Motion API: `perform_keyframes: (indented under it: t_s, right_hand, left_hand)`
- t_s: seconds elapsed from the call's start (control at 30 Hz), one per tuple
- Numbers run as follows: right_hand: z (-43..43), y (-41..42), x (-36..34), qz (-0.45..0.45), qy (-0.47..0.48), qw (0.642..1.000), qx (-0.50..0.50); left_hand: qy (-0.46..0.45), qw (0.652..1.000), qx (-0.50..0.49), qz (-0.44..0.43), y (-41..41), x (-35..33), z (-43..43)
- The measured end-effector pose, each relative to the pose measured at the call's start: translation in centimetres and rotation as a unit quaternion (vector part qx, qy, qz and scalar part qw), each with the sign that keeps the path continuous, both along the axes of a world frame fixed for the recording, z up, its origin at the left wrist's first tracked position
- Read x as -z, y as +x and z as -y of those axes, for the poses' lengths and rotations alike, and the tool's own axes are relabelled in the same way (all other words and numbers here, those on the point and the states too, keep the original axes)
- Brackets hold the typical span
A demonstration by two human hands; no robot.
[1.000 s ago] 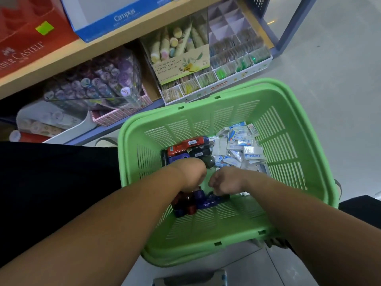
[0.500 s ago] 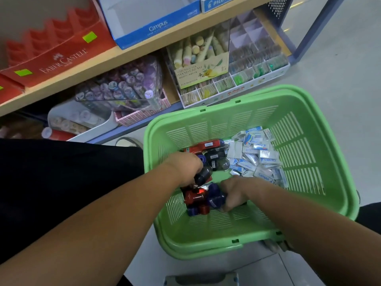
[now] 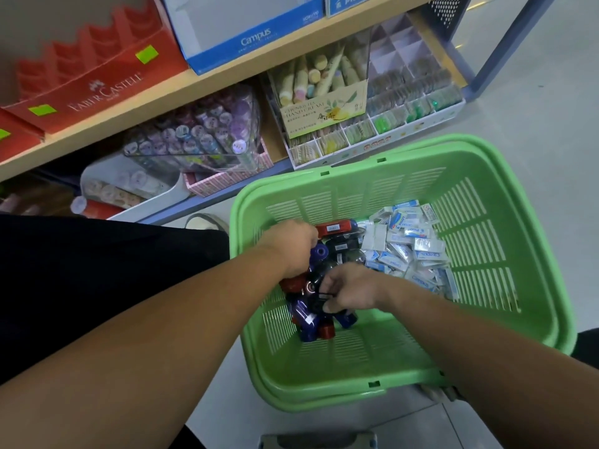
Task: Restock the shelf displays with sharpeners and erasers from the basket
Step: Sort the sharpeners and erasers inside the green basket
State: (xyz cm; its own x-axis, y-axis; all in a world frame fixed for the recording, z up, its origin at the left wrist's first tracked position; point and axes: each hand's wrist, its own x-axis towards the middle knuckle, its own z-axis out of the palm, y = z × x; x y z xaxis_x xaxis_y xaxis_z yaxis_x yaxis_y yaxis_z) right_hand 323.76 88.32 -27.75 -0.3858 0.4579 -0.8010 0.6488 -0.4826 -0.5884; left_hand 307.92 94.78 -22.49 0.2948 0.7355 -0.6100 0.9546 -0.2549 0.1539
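A green slotted basket (image 3: pixel 505 322) stands on the floor below the shelves. In its left half lies a heap of red, blue and black sharpeners (image 3: pixel 312 322); to their right is a pile of several white-and-blue wrapped erasers (image 3: pixel 406 244). Both my hands are inside the basket on the sharpener heap. My left hand (image 3: pixel 293 244) is curled over blue and red sharpeners at the heap's upper left. My right hand (image 3: pixel 348 291) grips dark sharpeners in the middle of the heap, its fingertips hidden among them.
Above the basket runs a wooden shelf (image 3: pixel 207 82) with a red Faber-Castell display box (image 3: pixel 94 76) and a blue Campus box (image 3: pixel 249 30). Below it stand a hand cream display (image 3: pixel 324 102), a compartment tray (image 3: pixel 411 102) and a clear tub of purple items (image 3: pixel 197 131).
The view has tilted up toward the shelf. My left hand has moved up and left on the heap; my right hand has shifted up onto the dark sharpeners.
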Motion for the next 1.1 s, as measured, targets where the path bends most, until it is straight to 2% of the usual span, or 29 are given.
perform_keyframes:
  t_s: [0.13, 0.27, 0.37, 0.47, 0.67, 0.83, 1.0, 1.1]
  right_hand:
    - [0.5, -1.1, 0.3, 0.0, 0.07, 0.997, 0.03]
    - [-0.1, 0.8, 0.3, 0.165, 0.181, 0.967, -0.076]
    - [-0.8, 3.1, 0.7, 0.209, 0.203, 0.956, -0.006]
    - [-1.5, 4.9, 1.0, 0.249, 0.261, 0.932, 0.035]
    - [-2.3, 6.4, 1.7, 0.2, 0.253, 0.938, 0.13]
    - [-2.6, 7.0, 1.8, 0.166, 0.231, 0.942, 0.176]
    - [-2.5, 7.2, 1.7, 0.131, 0.212, 0.951, 0.183]
    - [-2.6, 7.5, 1.3, 0.125, 0.193, 0.962, 0.147]
  left_hand:
    - [0.045, 0.997, 0.001, 0.059, 0.2, 0.9, -0.3]
    - [0.048, 0.988, 0.05, 0.135, 2.1, 1.8, 0.2]
    - [0.046, 0.984, 0.084, 0.148, 3.5, 3.5, 0.2]
    - [0.048, 0.982, 0.16, 0.092, 4.2, 5.2, 0.0]
    - [0.121, 0.957, 0.26, 0.039, 4.0, 6.1, 0.0]
    - [0.118, 0.965, 0.232, -0.04, 4.7, 6.3, 0.1]
    - [0.041, 0.984, 0.17, 0.026, 5.6, 6.5, 0.6]
    - [0.029, 0.987, 0.143, 0.064, 5.4, 6.7, 0.1]
